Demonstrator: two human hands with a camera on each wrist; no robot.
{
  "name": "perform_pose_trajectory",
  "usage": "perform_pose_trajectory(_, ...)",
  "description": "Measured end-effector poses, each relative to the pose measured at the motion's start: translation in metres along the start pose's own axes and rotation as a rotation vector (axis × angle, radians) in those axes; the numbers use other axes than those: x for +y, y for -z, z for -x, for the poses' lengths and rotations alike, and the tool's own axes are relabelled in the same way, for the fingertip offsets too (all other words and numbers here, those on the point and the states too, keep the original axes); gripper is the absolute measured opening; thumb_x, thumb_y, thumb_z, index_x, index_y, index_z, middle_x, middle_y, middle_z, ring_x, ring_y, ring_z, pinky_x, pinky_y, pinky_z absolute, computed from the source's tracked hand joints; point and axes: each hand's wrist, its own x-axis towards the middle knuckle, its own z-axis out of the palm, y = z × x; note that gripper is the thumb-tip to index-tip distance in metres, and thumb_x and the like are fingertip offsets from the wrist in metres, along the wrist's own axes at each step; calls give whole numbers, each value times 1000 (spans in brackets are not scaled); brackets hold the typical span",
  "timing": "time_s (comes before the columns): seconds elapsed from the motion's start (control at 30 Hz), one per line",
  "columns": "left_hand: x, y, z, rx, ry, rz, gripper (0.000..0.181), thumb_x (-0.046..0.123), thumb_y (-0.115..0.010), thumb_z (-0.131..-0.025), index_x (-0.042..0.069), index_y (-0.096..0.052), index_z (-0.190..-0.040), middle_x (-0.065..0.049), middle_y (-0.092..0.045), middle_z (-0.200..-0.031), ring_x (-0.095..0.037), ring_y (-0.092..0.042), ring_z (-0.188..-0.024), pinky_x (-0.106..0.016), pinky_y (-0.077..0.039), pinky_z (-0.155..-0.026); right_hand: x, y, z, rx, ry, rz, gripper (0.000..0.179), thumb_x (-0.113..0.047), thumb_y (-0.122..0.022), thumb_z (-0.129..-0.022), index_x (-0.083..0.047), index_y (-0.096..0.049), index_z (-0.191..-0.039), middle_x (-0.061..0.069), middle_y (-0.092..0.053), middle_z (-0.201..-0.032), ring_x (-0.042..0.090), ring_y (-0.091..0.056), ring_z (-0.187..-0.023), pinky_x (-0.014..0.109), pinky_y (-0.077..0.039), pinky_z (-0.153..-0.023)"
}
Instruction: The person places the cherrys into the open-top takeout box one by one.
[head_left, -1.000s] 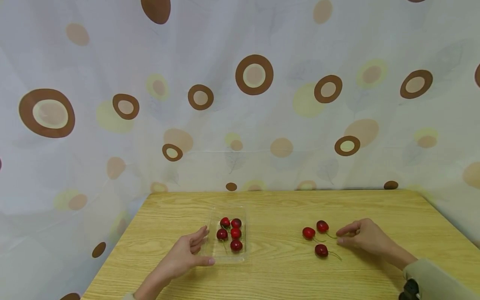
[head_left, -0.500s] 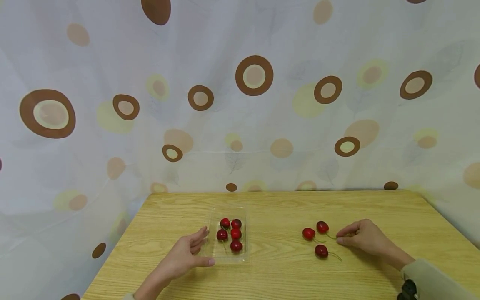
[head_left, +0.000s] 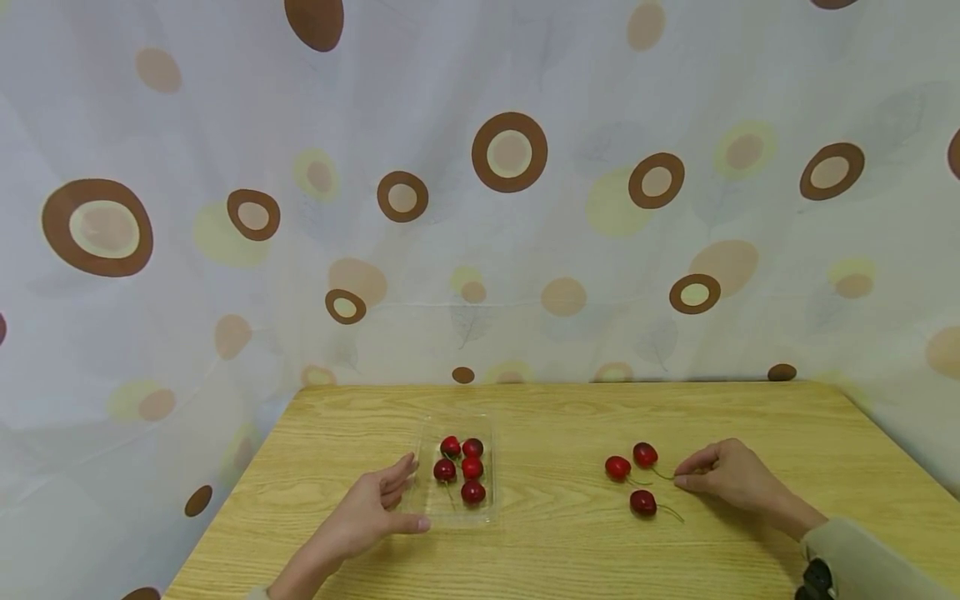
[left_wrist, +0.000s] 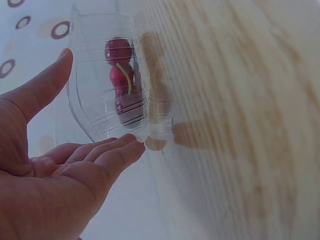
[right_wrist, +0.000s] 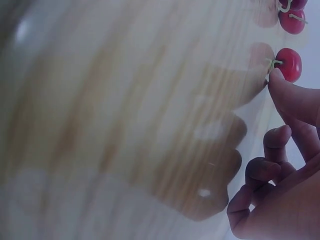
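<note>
In the head view, a clear plastic box [head_left: 453, 510] sits left of the middle of the table with several dark red cherries [head_left: 472, 468] in it. My left hand [head_left: 367, 508] is at its left side, fingers extended against the wall and thumb apart at the near corner. The left wrist view has the fingertips [left_wrist: 132, 142] at the clear wall. Three stemmed cherries lie on the right: one red [head_left: 617, 467], one dark in front [head_left: 642, 502], and one at the back [head_left: 645, 454]. My right hand [head_left: 731, 479] pinches the back cherry's stem end between thumb and forefinger.
Everything rests on a light wood-grain table [head_left: 555, 550]. Behind it hangs a pale curtain [head_left: 510, 242] with brown and yellow circles, which also runs along the left and right sides. The right sleeve [head_left: 862, 558] carries a dark object near the cuff.
</note>
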Motion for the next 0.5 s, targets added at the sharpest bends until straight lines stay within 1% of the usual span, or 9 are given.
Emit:
perform_pose_trajectory(0.1,0,0,0,-4,1,6,100,16,-87,-90,-7,-23,-164,-28,-30,-165,-53,-36,-146,-58,-42,-113,0,1,0,4,-7,12,12,-18,-84,-91,-7,-85,-95,7,-77,-101,20,-62,-89,30,-47,-72)
perform_pose_trajectory(0.2,1,0,1,-9,3,15,100,16,-87,-90,-7,-22,-164,-28,-30,-165,-52,-35,-147,-58,-42,-113,0,4,0,6,-19,26,12,-19,-83,-91,-7,-85,-96,9,-77,-102,23,-66,-93,35,-51,-77)
perform_pose_trajectory(0.27,1,0,1,-12,5,21,100,16,-87,-91,-7,-22,-164,-28,-30,-165,-52,-35,-147,-58,-42,-113,1,6,-1,8,-45,27,13,-20,-83,-91,-8,-85,-96,10,-77,-104,23,-66,-95,37,-52,-78)
perform_pose_trajectory(0.43,1,-1,1,-5,-1,11,101,16,-87,-90,-7,-22,-164,-28,-30,-165,-52,-35,-147,-57,-42,-113,1,10,0,23,-96,20,16,-22,-84,-91,-7,-85,-99,13,-76,-109,21,-63,-93,35,-50,-74)
perform_pose_trajectory(0.5,1,-1,1,1,-1,5,101,16,-87,-90,-7,-23,-164,-28,-30,-165,-51,-35,-147,-57,-42,-113,0,11,-1,33,-99,19,18,-22,-83,-91,-6,-84,-99,14,-75,-109,20,-60,-91,35,-48,-71)
